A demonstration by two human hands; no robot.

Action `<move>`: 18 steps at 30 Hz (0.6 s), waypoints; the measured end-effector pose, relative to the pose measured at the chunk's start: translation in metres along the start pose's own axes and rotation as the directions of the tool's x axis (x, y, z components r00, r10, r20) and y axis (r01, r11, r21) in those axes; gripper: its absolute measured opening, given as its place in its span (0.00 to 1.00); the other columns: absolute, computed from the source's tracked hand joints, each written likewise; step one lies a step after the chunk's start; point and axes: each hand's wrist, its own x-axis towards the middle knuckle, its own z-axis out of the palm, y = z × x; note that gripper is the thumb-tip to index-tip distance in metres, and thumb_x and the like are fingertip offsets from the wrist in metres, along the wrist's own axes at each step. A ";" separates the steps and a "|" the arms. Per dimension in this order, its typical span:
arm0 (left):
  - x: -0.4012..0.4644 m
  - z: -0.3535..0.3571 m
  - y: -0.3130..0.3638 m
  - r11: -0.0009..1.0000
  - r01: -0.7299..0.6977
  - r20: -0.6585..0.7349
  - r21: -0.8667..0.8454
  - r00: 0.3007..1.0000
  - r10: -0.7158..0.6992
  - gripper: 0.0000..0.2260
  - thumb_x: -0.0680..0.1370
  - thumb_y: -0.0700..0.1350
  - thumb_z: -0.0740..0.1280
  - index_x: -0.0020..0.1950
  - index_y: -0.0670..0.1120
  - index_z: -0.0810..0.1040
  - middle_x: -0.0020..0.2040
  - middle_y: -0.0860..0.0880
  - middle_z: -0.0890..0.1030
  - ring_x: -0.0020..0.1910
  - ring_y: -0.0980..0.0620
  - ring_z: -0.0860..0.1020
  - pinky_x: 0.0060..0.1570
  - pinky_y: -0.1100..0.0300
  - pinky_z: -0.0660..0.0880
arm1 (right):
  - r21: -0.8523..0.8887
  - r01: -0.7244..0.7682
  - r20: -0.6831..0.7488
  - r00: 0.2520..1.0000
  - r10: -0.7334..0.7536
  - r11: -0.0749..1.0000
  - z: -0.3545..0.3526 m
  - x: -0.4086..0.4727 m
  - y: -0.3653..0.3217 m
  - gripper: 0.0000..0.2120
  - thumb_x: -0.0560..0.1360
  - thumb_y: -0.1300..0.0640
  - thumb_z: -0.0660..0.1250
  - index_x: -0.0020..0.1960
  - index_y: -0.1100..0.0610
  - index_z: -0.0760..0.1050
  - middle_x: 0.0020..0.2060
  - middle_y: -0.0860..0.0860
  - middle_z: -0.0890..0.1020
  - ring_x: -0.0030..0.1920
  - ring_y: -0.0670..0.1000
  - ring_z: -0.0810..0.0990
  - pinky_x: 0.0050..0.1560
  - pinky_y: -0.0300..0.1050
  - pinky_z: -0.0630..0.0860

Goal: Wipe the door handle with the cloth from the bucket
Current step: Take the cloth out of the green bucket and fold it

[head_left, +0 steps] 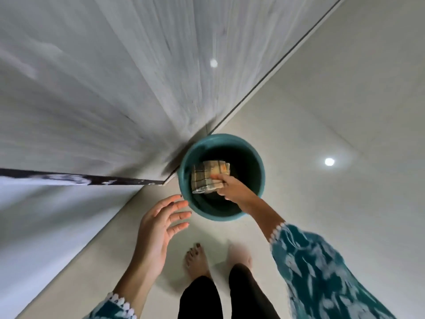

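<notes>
A teal bucket [184,173] stands on the floor at the foot of a grey door [103,88]. Inside it is a folded checked cloth [205,176]. My right hand [232,186] reaches down into the bucket and its fingers pinch the cloth's right edge. My left hand [158,224] hovers open, fingers spread, just left of the bucket's rim and holds nothing. The door handle is out of view.
The door's dark bottom edge [80,180] runs left from the bucket. A pale tiled floor [333,111] spreads to the right, with two ceiling-light reflections. My bare feet [195,259] stand just below the bucket.
</notes>
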 end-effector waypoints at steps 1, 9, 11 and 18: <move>-0.017 0.003 0.017 1.000 -0.002 -0.032 -0.004 0.999 0.002 0.06 0.76 0.42 0.66 0.52 0.45 0.79 0.52 0.42 0.81 0.49 0.46 0.80 0.47 0.52 0.75 | 0.071 0.044 0.019 0.999 -0.045 0.997 -0.007 -0.038 -0.018 0.24 0.74 0.70 0.59 0.65 0.51 0.71 0.59 0.53 0.74 0.54 0.51 0.74 0.54 0.41 0.70; -0.189 0.011 0.158 0.986 -0.063 0.132 -0.158 0.988 0.084 0.19 0.75 0.51 0.69 0.62 0.42 0.76 0.56 0.42 0.83 0.56 0.41 0.80 0.57 0.46 0.75 | 0.075 0.427 0.214 0.876 -0.433 0.901 -0.028 -0.309 -0.170 0.23 0.71 0.68 0.60 0.58 0.45 0.74 0.58 0.47 0.73 0.56 0.44 0.73 0.60 0.44 0.70; -0.233 0.000 0.183 0.974 -0.191 0.103 -0.117 0.974 0.204 0.17 0.72 0.43 0.72 0.60 0.40 0.77 0.54 0.42 0.84 0.55 0.41 0.80 0.54 0.48 0.77 | -0.018 0.483 0.257 0.849 -0.462 0.876 -0.027 -0.351 -0.202 0.22 0.74 0.68 0.61 0.58 0.43 0.74 0.57 0.45 0.75 0.55 0.44 0.74 0.61 0.45 0.70; -0.376 -0.070 0.231 0.871 -0.479 -0.157 0.105 0.857 0.490 0.10 0.74 0.38 0.70 0.56 0.43 0.81 0.47 0.45 0.85 0.46 0.49 0.83 0.42 0.61 0.79 | -0.332 0.711 -0.034 0.648 -0.761 0.620 0.022 -0.453 -0.296 0.14 0.74 0.62 0.66 0.51 0.44 0.79 0.55 0.47 0.81 0.52 0.46 0.79 0.50 0.31 0.74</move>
